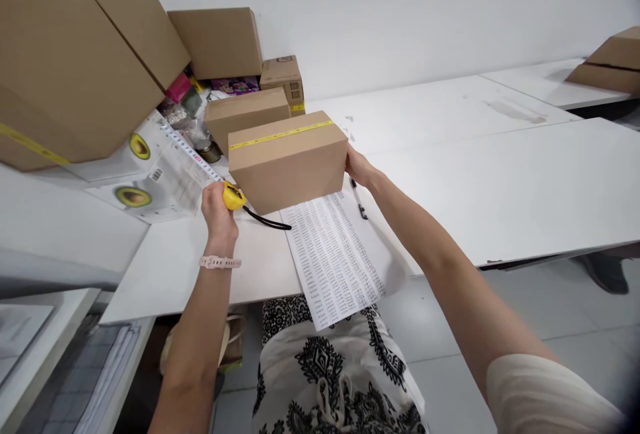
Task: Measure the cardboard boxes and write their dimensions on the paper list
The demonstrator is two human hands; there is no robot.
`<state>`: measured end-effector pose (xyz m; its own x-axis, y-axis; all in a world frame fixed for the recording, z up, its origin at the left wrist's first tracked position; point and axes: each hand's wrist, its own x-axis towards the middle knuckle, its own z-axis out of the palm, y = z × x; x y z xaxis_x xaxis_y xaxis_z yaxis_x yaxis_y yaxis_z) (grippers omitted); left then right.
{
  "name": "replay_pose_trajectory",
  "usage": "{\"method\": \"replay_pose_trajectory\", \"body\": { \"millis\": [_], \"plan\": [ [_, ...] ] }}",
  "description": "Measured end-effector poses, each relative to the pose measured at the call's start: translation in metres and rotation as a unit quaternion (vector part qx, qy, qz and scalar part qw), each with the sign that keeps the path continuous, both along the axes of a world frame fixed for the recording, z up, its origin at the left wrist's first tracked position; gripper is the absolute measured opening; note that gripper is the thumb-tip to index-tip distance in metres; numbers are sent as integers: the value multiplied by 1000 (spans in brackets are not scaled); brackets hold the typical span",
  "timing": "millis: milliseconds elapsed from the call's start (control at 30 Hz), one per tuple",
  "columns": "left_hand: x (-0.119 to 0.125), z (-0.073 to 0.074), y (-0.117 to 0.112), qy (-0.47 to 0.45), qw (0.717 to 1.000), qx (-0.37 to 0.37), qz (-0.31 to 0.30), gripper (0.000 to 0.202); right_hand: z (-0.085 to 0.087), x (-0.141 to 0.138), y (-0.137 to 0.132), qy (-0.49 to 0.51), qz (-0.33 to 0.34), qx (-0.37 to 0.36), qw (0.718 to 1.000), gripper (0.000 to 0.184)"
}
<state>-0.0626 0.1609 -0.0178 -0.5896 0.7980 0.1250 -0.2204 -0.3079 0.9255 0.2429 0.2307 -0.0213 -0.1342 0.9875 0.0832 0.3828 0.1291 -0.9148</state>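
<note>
A closed cardboard box with a yellow tape strip across its top stands on the white table. My right hand presses against the box's right side, fingers mostly hidden behind it. My left hand is closed round a yellow tape measure at the box's left lower corner. Its white blade runs out to the upper left. A black wrist cord trails from it along the table.
A printed sheet of small rows hangs over the table's near edge, with a black pen beside it. Several cardboard boxes and avocado-printed packaging crowd the left. Another box lies far right.
</note>
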Motion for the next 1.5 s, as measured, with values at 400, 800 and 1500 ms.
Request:
{"method": "replay_pose_trajectory", "body": {
  "millis": [400, 800, 1500],
  "plan": [
    [39, -12, -99, 595, 725, -160, -308, 17, -60, 50, -35, -401, -41, -47, 914, 39],
    [42, -24, -30, 842, 449, -198, -224, 32, -58, 91, -39, 250, -47, -45, 966, 38],
    [91, -62, -25, 752, 612, 6, -246, 38, -68, 47, -45, 241, 43, -50, 968, 49]
  ]
}}
